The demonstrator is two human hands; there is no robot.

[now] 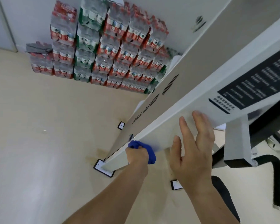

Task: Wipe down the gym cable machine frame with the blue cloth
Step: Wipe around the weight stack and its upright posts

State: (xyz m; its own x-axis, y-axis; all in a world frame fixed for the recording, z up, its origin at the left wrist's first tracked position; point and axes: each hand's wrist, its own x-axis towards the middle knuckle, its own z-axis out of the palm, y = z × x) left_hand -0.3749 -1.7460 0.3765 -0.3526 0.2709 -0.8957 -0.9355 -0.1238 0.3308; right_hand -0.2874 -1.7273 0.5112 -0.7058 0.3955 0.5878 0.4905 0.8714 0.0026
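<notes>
Our left hand (137, 156) grips the bunched blue cloth (150, 153) against the white frame (183, 102), low at 6 o'clock; our right hand (194, 152) lies spread flat on it. Beige floor (39, 126); bottle packs (103, 50) stacked at 11 o'clock.

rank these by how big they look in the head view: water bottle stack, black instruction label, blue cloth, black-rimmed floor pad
1. stack of shrink-wrapped water bottle packs
2. black printed instruction label
3. crumpled blue cloth and black-rimmed white floor pad: similar, both partly hidden, unranked
</notes>
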